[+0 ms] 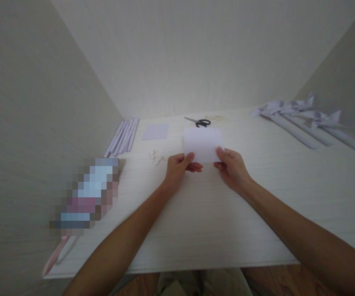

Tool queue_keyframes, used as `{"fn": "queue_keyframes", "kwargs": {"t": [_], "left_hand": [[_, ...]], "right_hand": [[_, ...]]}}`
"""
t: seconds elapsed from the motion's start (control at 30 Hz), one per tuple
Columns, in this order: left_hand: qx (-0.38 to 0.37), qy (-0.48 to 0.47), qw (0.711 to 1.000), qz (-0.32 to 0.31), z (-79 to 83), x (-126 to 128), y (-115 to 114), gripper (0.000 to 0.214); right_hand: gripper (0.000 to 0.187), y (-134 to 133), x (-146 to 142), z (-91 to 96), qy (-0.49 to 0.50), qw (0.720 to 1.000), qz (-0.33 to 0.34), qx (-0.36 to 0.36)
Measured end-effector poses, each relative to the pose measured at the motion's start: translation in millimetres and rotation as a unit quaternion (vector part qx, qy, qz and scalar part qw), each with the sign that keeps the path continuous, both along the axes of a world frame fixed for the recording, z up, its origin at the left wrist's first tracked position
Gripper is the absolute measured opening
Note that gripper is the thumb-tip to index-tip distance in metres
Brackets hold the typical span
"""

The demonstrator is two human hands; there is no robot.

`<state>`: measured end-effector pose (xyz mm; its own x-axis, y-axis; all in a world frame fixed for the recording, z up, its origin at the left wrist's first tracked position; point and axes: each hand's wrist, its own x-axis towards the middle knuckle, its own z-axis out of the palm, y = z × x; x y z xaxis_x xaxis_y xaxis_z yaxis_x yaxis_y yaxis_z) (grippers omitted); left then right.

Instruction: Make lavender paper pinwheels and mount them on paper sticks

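A pale lavender sheet of paper (202, 144) is held above the white table (202, 222), near its middle. My left hand (179, 166) pinches the sheet's lower left corner, thumb on top. My right hand (231, 167) pinches the lower right corner the same way. Both hands are closed on the paper's near edge.
Black-handled scissors (199, 122) lie behind the sheet. Another lavender sheet (155, 131) and several rolled paper tubes (122, 137) lie at the back left. Paper pinwheels on tubes (303, 119) lie at the back right. Small wooden sticks (155, 156) are scattered left of my hands. Walls enclose three sides.
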<state>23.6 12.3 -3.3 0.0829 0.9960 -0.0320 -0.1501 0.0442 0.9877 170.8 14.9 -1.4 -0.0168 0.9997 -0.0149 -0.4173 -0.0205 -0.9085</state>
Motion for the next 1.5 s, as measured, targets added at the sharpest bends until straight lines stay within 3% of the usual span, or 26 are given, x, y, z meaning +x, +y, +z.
{"fn": "queue_keyframes", "kwargs": {"t": [0.33,0.53,0.67,0.77,0.93,1.0,1.3,1.37,1.43,1.5], "left_hand": [[0.005,-0.001,1.000,0.004,0.0,1,1,0.036],[0.003,-0.029,0.996,0.080,-0.8,-1,3,0.035],[0.011,-0.089,0.989,0.117,-1.0,-1,6,0.034],[0.005,-0.146,0.984,0.105,0.8,3,4,0.034],[0.000,-0.174,0.984,0.027,3.8,14,-5,0.030],[0.000,-0.169,0.985,0.039,3.1,17,-7,0.029],[-0.020,-0.193,0.972,0.131,1.9,15,-1,0.031],[-0.021,-0.204,0.967,0.150,2.5,11,2,0.034],[-0.023,-0.208,0.966,0.154,2.4,8,3,0.035],[-0.023,-0.208,0.966,0.149,1.9,4,4,0.035]], "right_hand": [[0.032,2,2,-2.7,-0.050,0.998,-0.015,0.044],[0.027,0,4,-7.7,-0.121,0.989,0.048,0.063],[0.029,-4,1,-7.1,-0.189,0.978,0.034,0.078],[0.030,-7,-2,-3.7,-0.206,0.975,0.003,0.083],[0.028,-11,-7,1.1,-0.219,0.970,-0.006,0.101],[0.027,-13,-9,1.0,-0.244,0.963,0.002,0.113],[0.042,-15,-2,7.7,-0.378,0.912,0.062,0.143],[0.043,-6,8,17.5,-0.420,0.890,0.058,0.168],[0.044,12,18,28.7,-0.474,0.861,0.012,0.182],[0.043,37,25,38.4,-0.541,0.817,-0.035,0.197]]}}
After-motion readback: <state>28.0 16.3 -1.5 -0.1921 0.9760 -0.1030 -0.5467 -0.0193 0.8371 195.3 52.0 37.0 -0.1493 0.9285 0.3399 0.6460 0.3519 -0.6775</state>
